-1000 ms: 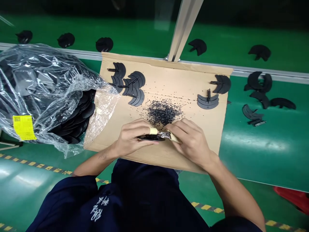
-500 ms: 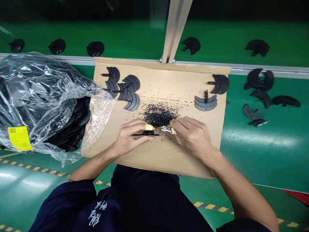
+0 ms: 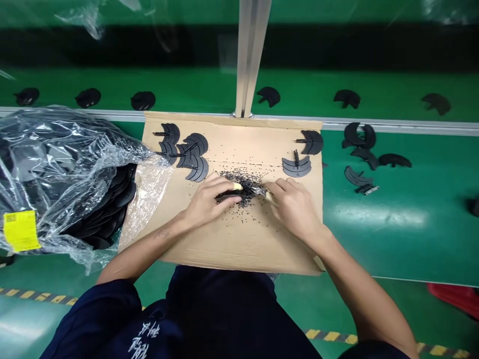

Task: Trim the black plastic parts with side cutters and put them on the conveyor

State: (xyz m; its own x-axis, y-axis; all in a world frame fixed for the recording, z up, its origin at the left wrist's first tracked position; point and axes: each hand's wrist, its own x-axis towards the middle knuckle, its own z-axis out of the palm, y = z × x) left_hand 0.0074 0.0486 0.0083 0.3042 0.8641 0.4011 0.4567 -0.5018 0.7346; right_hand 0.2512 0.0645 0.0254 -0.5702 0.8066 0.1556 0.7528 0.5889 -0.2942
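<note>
My left hand [image 3: 208, 200] is closed around a flat black plastic part [image 3: 224, 196], held edge-on over a cardboard sheet [image 3: 239, 239]. One finger of that hand wears a yellow tape wrap. My right hand [image 3: 294, 205] grips small metal cutters [image 3: 259, 190] whose jaws point at the part's right end. A heap of tiny black plastic trimmings [image 3: 243, 180] lies just behind both hands.
Crescent-shaped black parts lie in a cluster [image 3: 185, 149] at the cardboard's back left and two [image 3: 299, 162] at its back right. A clear plastic bag [image 3: 63, 174] full of black parts sits left. More parts [image 3: 364, 149] lie on the green bench and conveyor; a metal post [image 3: 249, 55] stands behind.
The camera view has tilted up and back, so hands and cardboard appear smaller and farther. Both hands have shifted forward toward the trimmings heap, still holding the part and cutters.
</note>
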